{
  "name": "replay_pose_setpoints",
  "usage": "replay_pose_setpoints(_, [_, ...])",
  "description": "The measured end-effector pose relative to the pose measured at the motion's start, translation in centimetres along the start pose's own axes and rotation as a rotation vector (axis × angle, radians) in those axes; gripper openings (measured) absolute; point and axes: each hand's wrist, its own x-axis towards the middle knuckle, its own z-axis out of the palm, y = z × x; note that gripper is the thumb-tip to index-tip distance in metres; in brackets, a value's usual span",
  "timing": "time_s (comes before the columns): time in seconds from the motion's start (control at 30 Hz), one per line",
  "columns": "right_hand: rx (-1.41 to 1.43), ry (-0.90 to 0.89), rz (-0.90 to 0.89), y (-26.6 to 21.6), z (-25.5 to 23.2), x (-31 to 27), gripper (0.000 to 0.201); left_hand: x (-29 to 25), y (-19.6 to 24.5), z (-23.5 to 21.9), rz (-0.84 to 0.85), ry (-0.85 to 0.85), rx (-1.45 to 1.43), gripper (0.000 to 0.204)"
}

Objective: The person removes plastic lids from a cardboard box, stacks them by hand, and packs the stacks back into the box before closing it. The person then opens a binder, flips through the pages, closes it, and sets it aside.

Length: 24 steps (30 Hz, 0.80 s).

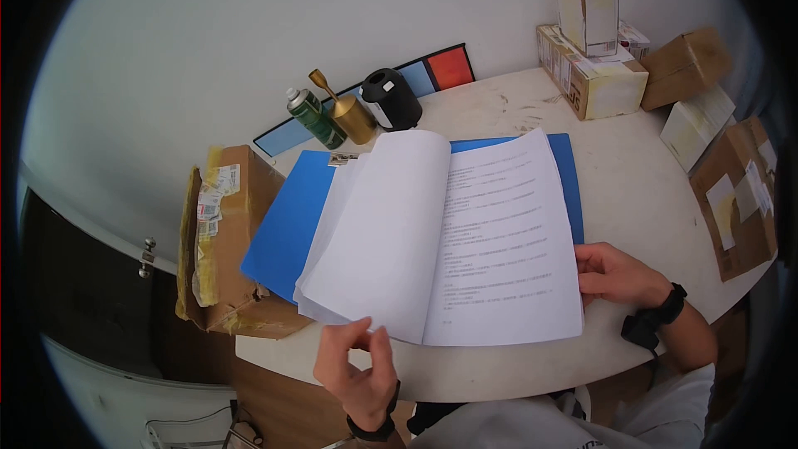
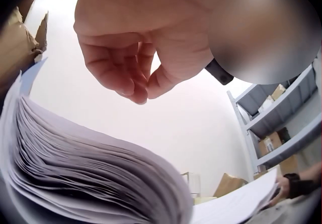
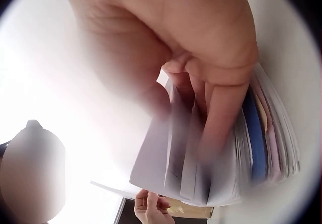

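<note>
Gripping page edges: right hand point(image 1: 615, 274), thumb and fingers at the right side of the open paper stack point(image 1: 499, 258), which lies across a blue folder point(image 1: 287, 216) on a pale table point(image 1: 640, 191). Left hand point(image 1: 357, 370): fingers curled, holding nothing, near the stack's lower edge.

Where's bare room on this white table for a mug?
The right side of the white tabletop, between the blue folder and the far-right brown cardboard box. Crowded behind the folder: green spray can, gold metal pot, black cylinder.
</note>
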Motion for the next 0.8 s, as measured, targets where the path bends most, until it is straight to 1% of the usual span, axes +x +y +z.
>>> replay_pose_setpoints(0.03, [0.052,-0.072,-0.023,0.3,-0.1,-0.1,0.049,0.2,1.9,0.7,0.157,-0.209,-0.088,0.034])
replay_pose_setpoints(0.07, [0.105,-0.143,-0.044,0.6,-0.1,-0.3,0.055,0.6,3.7,2.2,0.208,-0.313,-0.115,0.035])
replay_pose_setpoints(0.1, [0.095,-0.150,-0.034,1.2,-0.2,-0.3,0.055,1.1,5.0,3.5,0.260,-0.417,-0.143,0.037])
replay_pose_setpoints(0.17, [0.163,-0.323,-0.165,2.3,-0.2,-0.1,0.072,1.3,5.4,5.3,0.271,-0.423,-0.117,0.035])
replay_pose_setpoints(0.2, [0.155,-0.325,-0.162,2.2,0.3,-0.2,0.072,1.4,5.3,5.9,0.297,-0.441,-0.092,0.033])
replay_pose_setpoints(0.23, [0.298,-0.402,-0.165,2.1,1.1,-0.1,0.078,1.1,4.6,5.8,0.299,-0.440,-0.094,0.033])
replay_pose_setpoints(0.27, [0.448,-0.477,-0.172,2.0,1.8,-0.1,0.083,0.6,3.4,5.0,0.162,-0.405,-0.036,0.034])
replay_pose_setpoints(0.3, [0.457,-0.473,-0.181,1.7,1.9,-0.2,0.083,0.3,2.2,4.2,0.029,-0.373,0.024,0.035])
replay_pose_setpoints(0.37, [0.328,-0.446,-0.226,0.8,1.6,-0.2,0.085,0.7,0.2,2.4,-0.336,-0.203,0.045,0.039])
replay_pose_setpoints(0.4, [0.300,-0.319,-0.229,0.8,1.4,-0.2,0.075,1.4,-0.2,1.5,-0.426,-0.090,0.098,0.040])
replay_pose_setpoints(0.43, [0.316,-0.307,-0.245,0.8,0.9,0.0,0.075,2.0,-0.4,0.9,-0.513,0.025,0.148,0.040])
replay_pose_setpoints(0.47, [0.185,-0.087,-0.195,0.8,0.1,0.1,0.063,2.2,-0.6,0.8,-0.497,0.012,0.152,0.040])
replay_pose_setpoints(0.5, [0.054,0.129,-0.136,0.8,-0.4,0.3,0.052,2.1,-0.9,0.6,-0.454,0.156,0.173,0.041])
replay_pose_setpoints(0.53, [0.066,0.131,-0.139,1.1,-0.7,0.5,0.052,1.9,-1.2,0.4,-0.412,0.302,0.192,0.042])
replay_pose_setpoints(0.57, [0.050,0.268,-0.199,1.3,-0.9,0.7,0.046,1.5,-0.8,0.4,-0.409,0.296,0.196,0.042])
replay_pose_setpoints(0.6, [0.027,0.403,-0.254,1.4,-0.9,0.7,0.040,0.8,0.3,0.7,-0.321,0.227,0.147,0.043])
replay_pose_setpoints(0.63, [0.021,0.399,-0.247,1.4,-0.7,0.7,0.040,0.1,1.4,0.8,-0.238,0.164,0.096,0.044])
replay_pose_setpoints(0.7, [0.099,0.439,-0.275,0.7,-0.2,0.4,0.046,0.2,3.2,1.1,0.040,-0.353,-0.011,0.051])
replay_pose_setpoints(0.73, [0.084,0.432,-0.270,0.1,0.2,0.1,0.046,0.7,3.7,2.3,0.128,-0.493,-0.014,0.054])
replay_pose_setpoints(0.77, [0.101,0.443,-0.256,-0.4,0.7,-0.3,0.051,1.0,4.0,3.4,0.220,-0.633,-0.017,0.058])
replay_pose_setpoints(0.8, [0.121,0.457,-0.243,-0.8,1.0,-0.7,0.055,0.7,4.1,3.8,0.215,-0.623,-0.022,0.058])
